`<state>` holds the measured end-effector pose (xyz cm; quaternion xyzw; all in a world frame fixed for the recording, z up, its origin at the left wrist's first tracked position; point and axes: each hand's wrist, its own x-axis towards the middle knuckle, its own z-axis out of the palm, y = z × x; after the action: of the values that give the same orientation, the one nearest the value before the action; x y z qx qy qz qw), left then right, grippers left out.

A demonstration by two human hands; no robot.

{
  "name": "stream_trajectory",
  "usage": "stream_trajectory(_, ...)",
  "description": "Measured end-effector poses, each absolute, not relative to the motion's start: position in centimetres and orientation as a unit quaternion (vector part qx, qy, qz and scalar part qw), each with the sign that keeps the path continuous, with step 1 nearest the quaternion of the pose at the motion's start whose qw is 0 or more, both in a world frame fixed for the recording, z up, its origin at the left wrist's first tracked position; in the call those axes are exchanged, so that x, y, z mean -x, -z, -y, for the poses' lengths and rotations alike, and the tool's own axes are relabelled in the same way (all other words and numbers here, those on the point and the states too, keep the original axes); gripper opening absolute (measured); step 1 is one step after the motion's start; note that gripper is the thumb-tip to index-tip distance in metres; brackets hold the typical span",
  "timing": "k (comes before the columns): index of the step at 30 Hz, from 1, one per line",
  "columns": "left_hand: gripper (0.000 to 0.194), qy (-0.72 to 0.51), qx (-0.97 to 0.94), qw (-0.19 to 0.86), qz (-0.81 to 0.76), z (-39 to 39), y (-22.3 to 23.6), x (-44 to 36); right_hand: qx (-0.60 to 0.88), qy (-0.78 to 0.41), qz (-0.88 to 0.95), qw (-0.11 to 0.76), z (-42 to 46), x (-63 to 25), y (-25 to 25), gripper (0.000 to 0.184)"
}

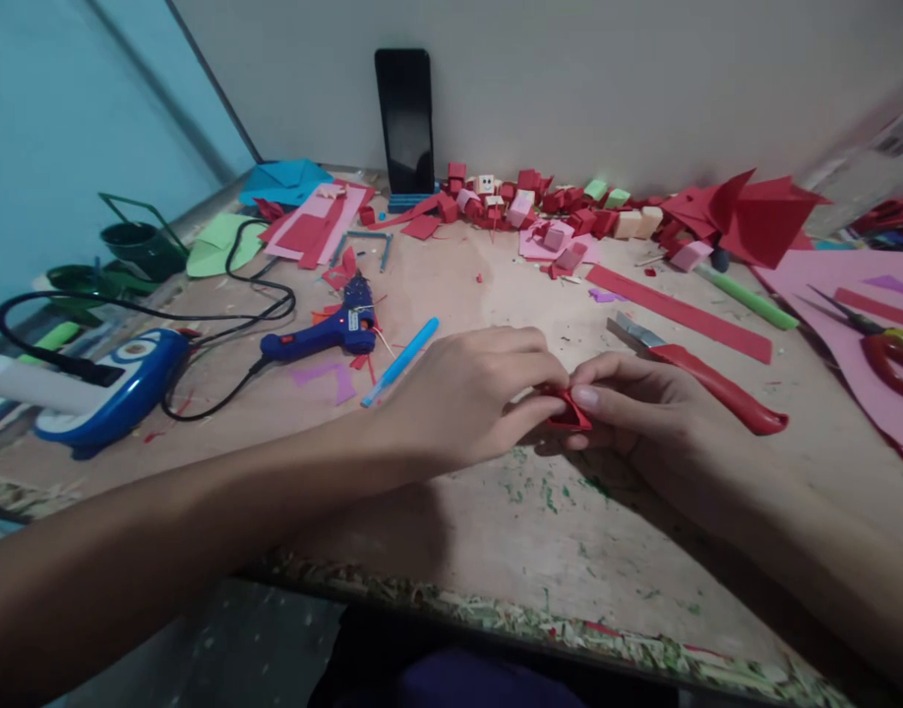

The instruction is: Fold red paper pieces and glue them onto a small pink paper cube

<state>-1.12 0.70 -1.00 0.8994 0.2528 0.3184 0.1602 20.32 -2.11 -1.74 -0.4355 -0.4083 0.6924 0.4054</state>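
The left hand (488, 393) and the right hand (643, 398) meet above the table (392, 531), toward its near edge, and both hold a small folded piece of red paper (571, 415) between them; the left hand's grip is pinched narrow on its left side, the right hand's grip closed on its right side with the thumb on top. Just beyond the right hand lies a red-handled knife (717, 386), blade toward the far edge, and past it a long red strip (680, 313). A blue pen (401, 361) lies just beyond the left forearm, with a blue glue gun (326, 329) farther left, its black cord running toward the table's left side, where a blue and white power strip (119, 388) sits. Along the far edge stand a black phone (405, 123), upright, and a heap of small paper cubes (555, 206), mostly red; scissors (875, 339) rest on pink paper (812, 295) at the right
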Motion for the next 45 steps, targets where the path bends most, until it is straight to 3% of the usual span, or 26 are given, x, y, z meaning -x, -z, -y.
stream_trajectory(10,0.012,-0.291,-0.913,0.123,-0.258,-0.7,1.3,1.1,0.441,-0.685,0.439,0.379,2.1,-20.6,1.9,0.017)
stream_trajectory(18,0.009,-0.324,-0.879,0.228,-0.264,-0.9,0.9,1.0,0.424,-0.706,0.421,0.38,2.0,-21.0,2.0,0.015)
stream_trajectory(24,0.003,-0.323,-0.865,0.234,-0.305,-0.5,0.6,0.7,0.435,-0.699,0.415,0.387,2.0,-20.9,2.0,0.017)
stream_trajectory(31,0.013,-0.328,-0.867,0.252,-0.278,-0.7,0.7,0.9,0.429,-0.705,0.414,0.384,2.2,-20.8,1.7,0.014)
stream_trajectory(38,0.018,-0.297,-0.844,0.344,-0.285,-1.2,-0.5,1.3,0.443,-0.703,0.401,0.385,2.2,-20.6,1.6,0.017)
stream_trajectory(45,0.013,-0.303,-0.835,0.354,-0.294,-1.6,-1.0,1.4,0.435,-0.72,0.383,0.381,2.0,-20.8,1.4,0.018)
